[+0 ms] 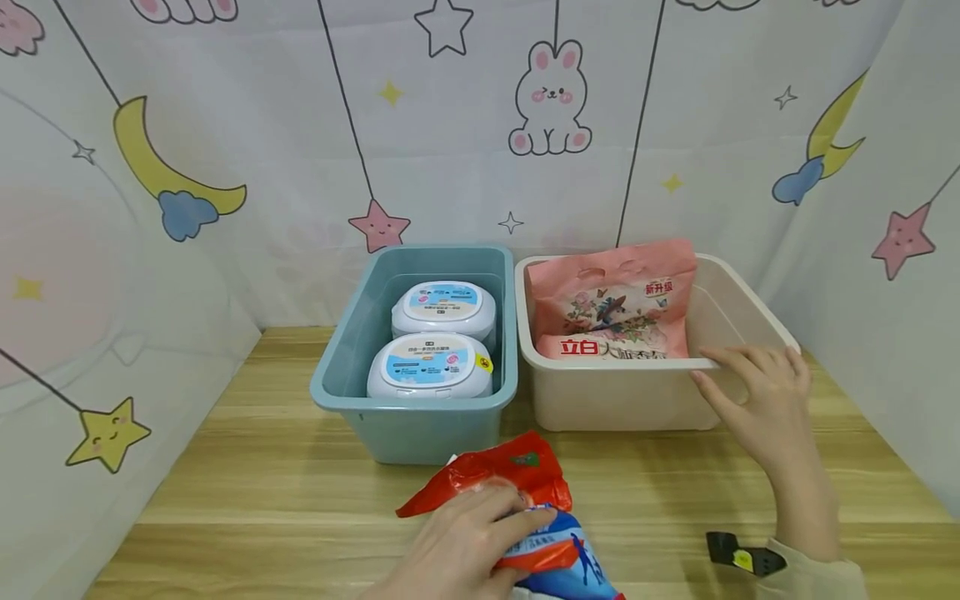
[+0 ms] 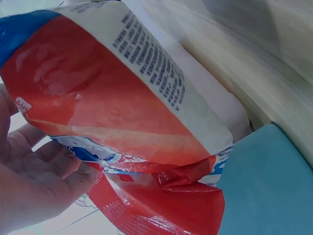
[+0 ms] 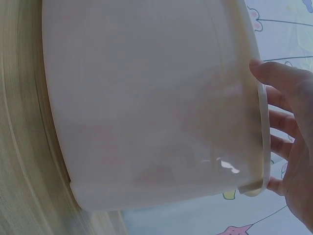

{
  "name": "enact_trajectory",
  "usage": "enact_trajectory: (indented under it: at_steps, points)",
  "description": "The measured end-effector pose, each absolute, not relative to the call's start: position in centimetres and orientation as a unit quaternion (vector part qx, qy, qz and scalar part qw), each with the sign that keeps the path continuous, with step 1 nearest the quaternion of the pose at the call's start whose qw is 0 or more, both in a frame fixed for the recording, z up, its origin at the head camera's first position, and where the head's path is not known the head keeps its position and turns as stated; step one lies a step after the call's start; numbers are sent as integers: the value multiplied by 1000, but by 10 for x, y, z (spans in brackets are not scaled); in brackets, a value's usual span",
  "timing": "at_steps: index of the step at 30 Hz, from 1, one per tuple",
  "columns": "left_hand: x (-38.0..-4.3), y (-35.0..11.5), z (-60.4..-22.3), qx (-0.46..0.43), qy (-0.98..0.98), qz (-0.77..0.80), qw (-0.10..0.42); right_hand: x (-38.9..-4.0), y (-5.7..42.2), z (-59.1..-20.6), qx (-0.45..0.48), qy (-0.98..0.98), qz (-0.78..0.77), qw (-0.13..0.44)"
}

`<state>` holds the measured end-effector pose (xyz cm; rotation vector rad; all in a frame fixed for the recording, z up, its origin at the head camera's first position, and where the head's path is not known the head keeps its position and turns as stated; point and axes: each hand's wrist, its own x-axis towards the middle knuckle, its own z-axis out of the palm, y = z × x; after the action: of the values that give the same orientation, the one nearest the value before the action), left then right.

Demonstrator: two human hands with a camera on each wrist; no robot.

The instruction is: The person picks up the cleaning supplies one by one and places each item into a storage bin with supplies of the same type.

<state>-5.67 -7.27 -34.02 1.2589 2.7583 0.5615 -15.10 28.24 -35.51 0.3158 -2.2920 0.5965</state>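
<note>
My left hand [image 1: 465, 542] grips a crinkled, glossy red-and-blue plastic bag [image 1: 536, 471] in front of the bins, low in the head view. In the left wrist view the same bag [image 2: 112, 103] fills the middle, its white printed panel showing, with the fingers [image 2: 61, 166] against one side. What is inside the bag is hidden. Over at the right, my right hand [image 1: 765, 400] holds the front rim of a cream plastic bin [image 1: 622, 396]. The right wrist view shows the thumb [image 3: 279, 73] on the outer side and the other fingers over the rim. A pink printed bag [image 1: 615, 304] leans inside that bin.
Beside the cream bin stands a blue-green bin [image 1: 423, 429] holding two white lidded boxes [image 1: 431, 367], one behind the other. A black strap with a yellow tag [image 1: 742, 560] lies near my right forearm. Printed curtains [image 1: 450, 150] enclose the wooden table [image 1: 247, 492].
</note>
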Motion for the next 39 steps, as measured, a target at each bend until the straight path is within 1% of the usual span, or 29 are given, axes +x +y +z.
enact_trajectory:
  at_steps: [8, 13, 16, 23, 30, 34, 39]
  points:
    - [-57, -71, -335, 406, 894, 188, 34, -152, 282, -355, 124, -892, 234, 368]
    - [-57, -69, -330, 401, 894, 192, 51, -152, 282, -356, 120, -893, 234, 366]
    - [-57, -68, -328, 404, 892, 194, 51, -152, 282, -356, 121, -892, 234, 367]
    - [-55, -66, -324, 415, 888, 198, 33, -152, 281, -356, 123, -892, 236, 367]
    - [-55, -61, -317, 420, 884, 205, 29, -151, 281, -355, 122, -893, 236, 364]
    - [-54, -58, -313, 425, 881, 205, 7, -151, 281, -355, 123, -892, 235, 367]
    - [-55, -54, -308, 427, 879, 212, -3, -151, 281, -354, 121, -893, 231, 366]
